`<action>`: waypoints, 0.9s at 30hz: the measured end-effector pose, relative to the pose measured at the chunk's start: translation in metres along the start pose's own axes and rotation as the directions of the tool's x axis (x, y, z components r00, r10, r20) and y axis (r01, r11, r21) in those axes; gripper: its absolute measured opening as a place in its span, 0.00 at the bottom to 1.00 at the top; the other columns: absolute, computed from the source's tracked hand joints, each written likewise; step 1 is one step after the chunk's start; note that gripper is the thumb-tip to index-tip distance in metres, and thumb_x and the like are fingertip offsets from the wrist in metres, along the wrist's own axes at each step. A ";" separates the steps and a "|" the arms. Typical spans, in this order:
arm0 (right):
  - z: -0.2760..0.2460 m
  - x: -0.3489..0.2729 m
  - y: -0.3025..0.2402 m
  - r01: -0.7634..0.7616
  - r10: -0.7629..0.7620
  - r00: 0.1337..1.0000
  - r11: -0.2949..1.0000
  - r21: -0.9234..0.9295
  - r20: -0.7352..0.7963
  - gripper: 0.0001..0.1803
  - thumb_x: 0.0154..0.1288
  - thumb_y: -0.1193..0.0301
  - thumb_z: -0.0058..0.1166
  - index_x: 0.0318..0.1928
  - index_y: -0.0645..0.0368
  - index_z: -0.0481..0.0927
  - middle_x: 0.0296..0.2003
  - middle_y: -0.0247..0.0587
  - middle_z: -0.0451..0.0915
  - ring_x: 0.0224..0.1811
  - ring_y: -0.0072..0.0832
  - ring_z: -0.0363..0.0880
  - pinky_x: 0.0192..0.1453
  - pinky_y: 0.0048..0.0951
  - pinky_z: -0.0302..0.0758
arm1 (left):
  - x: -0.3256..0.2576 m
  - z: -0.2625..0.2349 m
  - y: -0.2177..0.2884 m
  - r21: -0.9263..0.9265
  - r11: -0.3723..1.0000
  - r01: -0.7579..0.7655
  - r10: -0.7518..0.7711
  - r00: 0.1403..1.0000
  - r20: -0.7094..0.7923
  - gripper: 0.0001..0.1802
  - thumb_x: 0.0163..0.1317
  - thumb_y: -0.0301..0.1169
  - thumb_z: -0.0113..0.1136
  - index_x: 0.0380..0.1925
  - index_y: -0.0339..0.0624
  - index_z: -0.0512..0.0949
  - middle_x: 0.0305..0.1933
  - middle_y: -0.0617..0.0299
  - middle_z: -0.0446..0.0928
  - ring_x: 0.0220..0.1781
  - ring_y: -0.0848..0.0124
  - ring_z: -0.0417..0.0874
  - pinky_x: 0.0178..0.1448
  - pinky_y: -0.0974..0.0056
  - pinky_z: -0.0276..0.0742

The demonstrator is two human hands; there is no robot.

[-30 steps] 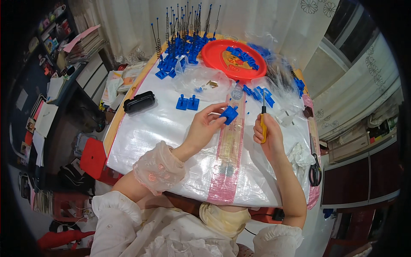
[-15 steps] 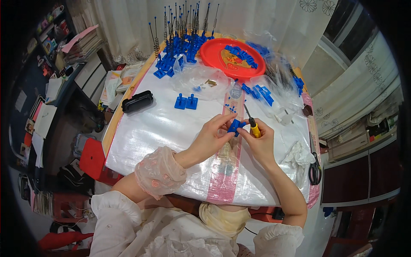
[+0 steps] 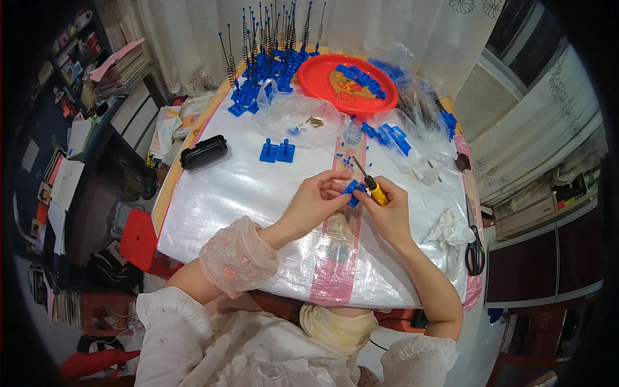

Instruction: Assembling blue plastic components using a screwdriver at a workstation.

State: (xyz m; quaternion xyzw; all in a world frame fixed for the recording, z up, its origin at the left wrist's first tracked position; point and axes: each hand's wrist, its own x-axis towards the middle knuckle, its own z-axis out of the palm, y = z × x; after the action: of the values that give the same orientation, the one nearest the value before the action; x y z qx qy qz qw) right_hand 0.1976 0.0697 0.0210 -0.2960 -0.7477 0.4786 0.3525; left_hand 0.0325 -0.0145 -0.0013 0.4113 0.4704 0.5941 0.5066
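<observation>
Holding a small blue plastic piece (image 3: 352,188) above the white-sheeted bench (image 3: 219,213), the left hand (image 3: 318,201) and right hand (image 3: 389,213) pinch it between their fingertips, probably to steady it from both sides. The right hand's grip also tucks in a slim, yellow-and-black-handled screwdriver (image 3: 377,194), seemingly keeping thumb and finger free; its shaft points away and leftward. Fingers cover the blue piece's long axis, so its direction cannot be told.

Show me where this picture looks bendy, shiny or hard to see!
Head view: edges of the dark red cabinet curve near the rim; head view: glare streaks the white plastic sheet; head view: the yellow-handled screwdriver looks fairly clear, but tiny blue bits are too small to make out.
</observation>
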 end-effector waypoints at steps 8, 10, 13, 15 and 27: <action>0.002 0.001 0.005 0.037 -0.038 0.999 0.999 -0.019 -0.038 0.08 0.64 0.77 0.63 0.42 0.66 0.81 0.27 0.33 0.81 0.29 0.13 0.75 0.33 0.17 0.71 | 0.003 -0.002 -0.007 0.030 0.998 -0.046 0.047 0.998 -0.041 0.16 0.67 0.22 0.61 0.55 0.33 0.79 0.48 0.59 0.83 0.46 0.76 0.84 0.50 0.71 0.84; 0.004 0.002 0.002 0.000 0.002 0.999 1.000 0.028 -0.049 0.11 0.65 0.77 0.62 0.46 0.66 0.79 0.26 0.32 0.80 0.28 0.12 0.72 0.32 0.18 0.69 | 0.004 -0.004 -0.008 -0.022 1.000 -0.018 0.017 0.998 -0.058 0.16 0.68 0.23 0.60 0.55 0.33 0.79 0.48 0.59 0.83 0.46 0.76 0.84 0.50 0.72 0.83; 0.000 0.003 -0.009 -0.017 0.019 0.999 0.999 0.043 -0.040 0.16 0.68 0.76 0.61 0.53 0.63 0.73 0.23 0.28 0.76 0.26 0.11 0.67 0.28 0.18 0.62 | 0.009 -0.013 -0.007 -0.134 0.991 0.023 -0.039 0.992 -0.121 0.16 0.68 0.24 0.60 0.55 0.34 0.79 0.49 0.59 0.83 0.45 0.76 0.84 0.49 0.74 0.83; -0.006 0.005 -0.006 -0.014 0.018 0.998 0.997 0.072 -0.059 0.15 0.70 0.73 0.59 0.52 0.60 0.70 0.23 0.26 0.74 0.23 0.10 0.62 0.25 0.19 0.56 | 0.014 -0.017 0.000 -0.197 0.980 0.010 -0.048 0.981 -0.188 0.16 0.69 0.25 0.61 0.55 0.34 0.79 0.48 0.59 0.83 0.45 0.76 0.84 0.49 0.75 0.82; -0.042 0.016 -0.021 -0.496 0.195 0.858 0.551 0.671 0.474 0.07 0.73 0.69 0.53 0.48 0.54 0.72 0.25 0.37 0.73 0.16 0.09 0.55 0.19 0.16 0.51 | 0.016 -0.031 0.010 -0.318 0.948 0.002 -0.083 0.967 -0.242 0.17 0.70 0.25 0.59 0.57 0.34 0.77 0.50 0.59 0.82 0.50 0.78 0.83 0.55 0.75 0.81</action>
State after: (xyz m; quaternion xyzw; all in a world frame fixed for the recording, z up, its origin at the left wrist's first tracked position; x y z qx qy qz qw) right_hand 0.2204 0.0958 0.0569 -0.1701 -0.4422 0.8566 0.2045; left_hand -0.0023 -0.0040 0.0020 0.2360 0.4390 0.6976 0.5147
